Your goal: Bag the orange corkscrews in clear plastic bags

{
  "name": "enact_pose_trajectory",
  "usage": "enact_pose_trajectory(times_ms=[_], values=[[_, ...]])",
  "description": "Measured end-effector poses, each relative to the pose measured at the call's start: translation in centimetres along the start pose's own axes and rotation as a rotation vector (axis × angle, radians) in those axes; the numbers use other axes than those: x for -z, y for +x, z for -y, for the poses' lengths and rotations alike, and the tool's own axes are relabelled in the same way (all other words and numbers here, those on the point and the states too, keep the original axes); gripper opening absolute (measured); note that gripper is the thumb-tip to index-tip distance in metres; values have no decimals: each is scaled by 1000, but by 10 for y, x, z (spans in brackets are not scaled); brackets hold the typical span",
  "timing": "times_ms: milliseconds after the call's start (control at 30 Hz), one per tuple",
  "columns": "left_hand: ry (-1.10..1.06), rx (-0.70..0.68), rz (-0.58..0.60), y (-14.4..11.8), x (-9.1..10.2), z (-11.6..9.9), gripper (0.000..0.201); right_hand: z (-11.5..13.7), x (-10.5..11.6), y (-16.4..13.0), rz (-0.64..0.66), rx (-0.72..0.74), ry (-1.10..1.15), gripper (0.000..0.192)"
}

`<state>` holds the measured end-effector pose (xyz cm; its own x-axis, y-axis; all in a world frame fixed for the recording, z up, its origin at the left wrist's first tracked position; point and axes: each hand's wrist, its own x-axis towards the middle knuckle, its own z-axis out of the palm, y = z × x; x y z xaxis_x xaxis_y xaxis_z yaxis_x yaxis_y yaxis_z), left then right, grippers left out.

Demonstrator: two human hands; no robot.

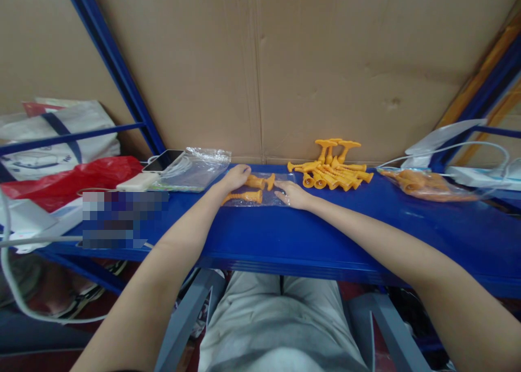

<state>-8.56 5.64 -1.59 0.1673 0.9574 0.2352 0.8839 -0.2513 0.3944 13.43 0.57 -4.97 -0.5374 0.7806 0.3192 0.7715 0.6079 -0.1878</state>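
Observation:
A clear plastic bag [273, 199] lies across the blue tabletop between my hands. Several yellow-orange plastic pieces with ribbed shafts and flared ends are in or under its film, one yellow piece [249, 197] toward the front. My left hand [237, 177] is closed at the bag's left side, beside the rear pieces; its fingertips are partly hidden. At the bag's right edge, my right hand [296, 194] has its fingers bent together on the film, close to a small yellow end [270, 182].
A pile of yellow pieces [329, 174] sits behind my right hand, some standing upright. Farther right lies a filled bag [423, 185]. On the left are a phone [165, 161], flat plastic bags [199, 171], a red bag [81, 178] and white cables. Cardboard [260, 74] walls the back.

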Motion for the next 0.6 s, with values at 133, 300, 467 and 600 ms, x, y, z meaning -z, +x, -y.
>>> enact_pose_trajectory(times_ms=[133, 300, 467, 600], values=[[84, -46, 121, -3, -3, -4, 53, 1, 1, 0, 35, -21, -29, 47], [177, -56, 219, -9, -7, -9, 62, 4, 4, -2, 30, -25, -69, 44], [177, -55, 247, -11, -10, -14, 66, 6, 22, -9, 24, -105, -287, 34], [161, -43, 214, -4, -14, -11, 67, -4, 38, -14, -68, -217, -463, 38]])
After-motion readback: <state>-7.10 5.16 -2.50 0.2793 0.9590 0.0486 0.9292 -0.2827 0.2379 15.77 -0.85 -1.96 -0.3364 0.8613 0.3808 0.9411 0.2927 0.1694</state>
